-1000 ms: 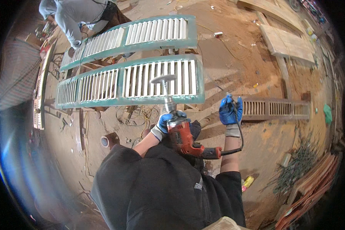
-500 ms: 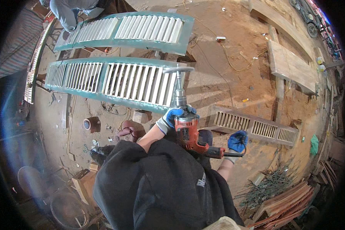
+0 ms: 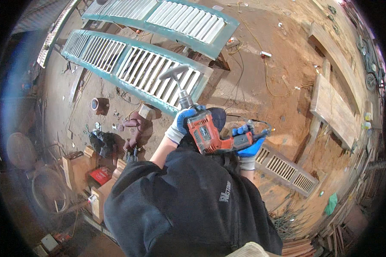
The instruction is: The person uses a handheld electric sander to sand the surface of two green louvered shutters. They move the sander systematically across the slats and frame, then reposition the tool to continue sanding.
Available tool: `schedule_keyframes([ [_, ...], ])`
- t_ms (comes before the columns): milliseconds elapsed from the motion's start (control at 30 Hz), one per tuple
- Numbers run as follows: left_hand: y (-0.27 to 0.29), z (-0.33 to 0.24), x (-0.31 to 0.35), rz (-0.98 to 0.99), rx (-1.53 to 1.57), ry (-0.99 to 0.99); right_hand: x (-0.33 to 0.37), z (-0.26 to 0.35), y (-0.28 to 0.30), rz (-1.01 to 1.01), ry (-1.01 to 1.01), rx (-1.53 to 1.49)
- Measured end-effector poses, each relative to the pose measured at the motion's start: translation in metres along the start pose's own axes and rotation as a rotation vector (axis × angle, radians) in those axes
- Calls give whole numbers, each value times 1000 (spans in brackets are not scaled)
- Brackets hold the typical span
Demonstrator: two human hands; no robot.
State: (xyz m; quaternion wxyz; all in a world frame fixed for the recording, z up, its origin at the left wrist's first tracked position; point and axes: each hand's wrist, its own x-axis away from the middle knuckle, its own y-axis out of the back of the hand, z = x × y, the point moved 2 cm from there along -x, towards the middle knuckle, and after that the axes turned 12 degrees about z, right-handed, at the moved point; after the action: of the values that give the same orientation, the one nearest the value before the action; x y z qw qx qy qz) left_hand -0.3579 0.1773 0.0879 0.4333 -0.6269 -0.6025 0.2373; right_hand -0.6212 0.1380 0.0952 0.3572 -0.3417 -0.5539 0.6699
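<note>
I hold a red and black power drill (image 3: 203,132) in front of my chest, its chuck tilted up and to the left. A round grey disc (image 3: 172,72) on a metal shaft sits in the chuck. My left hand (image 3: 182,121), in a blue and white glove, is closed round the drill's front just behind the chuck. Gloved the same way, my right hand (image 3: 254,149) is closed at the rear handle end, beside the power cord; the handle partly covers its fingers. Beyond the disc lies a louvered panel (image 3: 128,88) with white slats and a blue-green frame; I cannot tell whether they touch.
A second blue-green louvered panel (image 3: 224,35) lies farther off, raised on supports. A brown louvered panel (image 3: 283,167) lies on the ground to my right. Thick wooden boards (image 3: 333,109) rest at the far right. Cables (image 3: 268,79) cross the dirt floor. A wooden box (image 3: 75,169) stands left.
The drill has tilted left, its disc swinging over the nearer panel in view. My right hand has come from the trailing cord up to the drill's rear. The whole view has turned.
</note>
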Motion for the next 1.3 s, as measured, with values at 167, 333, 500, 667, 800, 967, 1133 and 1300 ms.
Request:
schedule_keyframes([
  [167,-3,9,-39,-62,83,-117,-32,6,2,-394,69,216],
  [333,-6,6,-133,-48,246,-135,-122,63,16,-296,-34,339],
  [500,2,-25,-241,-187,218,-119,-237,104,21,-322,-90,500],
  [667,24,-58,-353,-133,305,-113,-366,130,8,-292,-134,647],
  [800,42,-67,-428,-189,504,-240,-447,132,-11,-217,-248,1082],
  [967,35,-70,-485,-111,609,-261,-511,149,-26,-77,-306,1213],
  [1133,23,-64,-475,-206,546,-384,-536,174,1,-177,-440,1039],
  [1300,23,-43,-450,-483,431,-506,-516,186,48,-33,-522,946],
])
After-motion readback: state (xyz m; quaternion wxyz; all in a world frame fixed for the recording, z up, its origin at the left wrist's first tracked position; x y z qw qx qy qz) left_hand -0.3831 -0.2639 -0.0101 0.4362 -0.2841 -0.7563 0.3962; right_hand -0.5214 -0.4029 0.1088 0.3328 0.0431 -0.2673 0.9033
